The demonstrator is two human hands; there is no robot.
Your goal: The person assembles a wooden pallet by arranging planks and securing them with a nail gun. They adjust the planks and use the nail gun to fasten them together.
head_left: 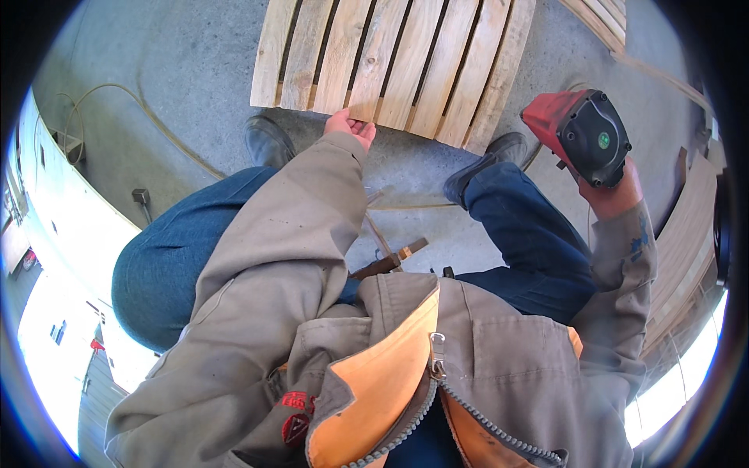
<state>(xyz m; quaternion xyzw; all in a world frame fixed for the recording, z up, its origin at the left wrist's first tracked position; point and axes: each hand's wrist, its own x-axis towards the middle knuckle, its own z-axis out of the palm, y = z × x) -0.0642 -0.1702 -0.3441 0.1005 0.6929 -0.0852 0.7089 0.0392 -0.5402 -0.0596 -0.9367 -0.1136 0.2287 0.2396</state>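
A slatted panel (382, 62) of pale wooden boards lies in front of me, with narrow gaps between the boards. My left hand (353, 128) is at its near edge, fingers curled against the end of a board near the middle. Part of the grip is hidden under the wood. Off to the right, my right hand (615, 191) holds up a red and black nail gun (581, 132), apart from the panel. The tool's rounded black cap faces me and hides most of my fingers and the handle.
A thin hose (168, 132) curves over the concrete floor at left. My shoes (269, 140) stand near the panel's front corners. Scraps of wood (398, 256) lie between my legs. More boards (686, 226) are at right, and another slatted wooden piece (601, 19) at far right.
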